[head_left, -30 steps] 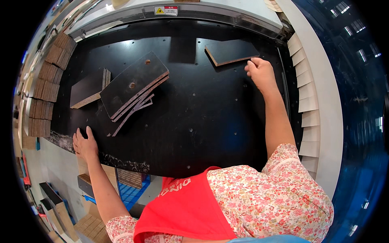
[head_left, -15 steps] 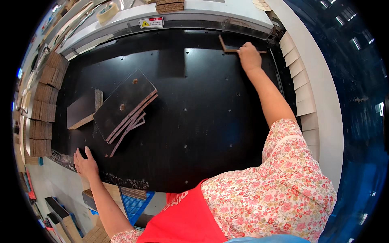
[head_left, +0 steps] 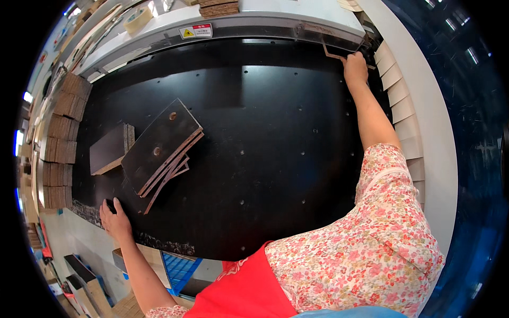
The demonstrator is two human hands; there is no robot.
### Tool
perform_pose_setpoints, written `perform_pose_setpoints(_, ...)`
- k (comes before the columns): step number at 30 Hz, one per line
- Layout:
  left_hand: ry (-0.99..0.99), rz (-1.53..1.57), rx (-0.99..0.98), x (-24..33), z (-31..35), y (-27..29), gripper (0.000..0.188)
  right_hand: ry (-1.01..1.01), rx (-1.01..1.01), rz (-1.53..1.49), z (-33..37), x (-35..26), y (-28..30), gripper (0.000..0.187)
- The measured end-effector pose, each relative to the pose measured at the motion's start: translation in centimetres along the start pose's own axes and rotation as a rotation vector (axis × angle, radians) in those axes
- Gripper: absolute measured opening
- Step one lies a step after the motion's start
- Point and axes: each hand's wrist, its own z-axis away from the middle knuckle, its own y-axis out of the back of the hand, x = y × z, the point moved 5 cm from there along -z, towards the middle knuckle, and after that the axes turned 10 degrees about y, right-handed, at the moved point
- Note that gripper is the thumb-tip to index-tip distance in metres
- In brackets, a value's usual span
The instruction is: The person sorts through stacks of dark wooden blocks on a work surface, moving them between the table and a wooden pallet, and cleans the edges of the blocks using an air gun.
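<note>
My right hand (head_left: 356,69) reaches to the far right corner of the black machine table (head_left: 265,175). Its fingers are closed on a dark board (head_left: 334,55) with a thin brown edge, which lies partly below the grey machine beam. Near the table's scuffed front left edge, my left hand (head_left: 115,220) rests flat with fingers apart, holding nothing. Just beyond it lies a fanned pile of dark boards (head_left: 163,140), the top one with two round holes. Touching the pile on the left is a smaller dark block of boards (head_left: 108,148).
Brown board stacks (head_left: 56,177) line the left edge. The grey beam (head_left: 254,26) crosses the far side, with a tape roll (head_left: 139,19) and another board stack (head_left: 219,7) on it. Overlapping pale flaps (head_left: 401,108) border the right side. A blue crate (head_left: 179,269) stands below the front edge.
My right hand has pushed the board farther away and to the right, into the corner by the beam. My left hand stays resting at the front left edge.
</note>
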Motion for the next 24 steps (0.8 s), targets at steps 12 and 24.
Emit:
perform_pose_setpoints(12,-0.013,0.001,0.009,0.1,-0.1,-0.4,0.059,-0.321,-0.224,0.090,1.8,-5.7,-0.9,0.087)
perform_pose_setpoints(24,-0.089,0.081,0.057,0.6,0.8,0.9,0.059,-0.360,-0.306,0.201,0.5,-5.2,-2.6,0.073)
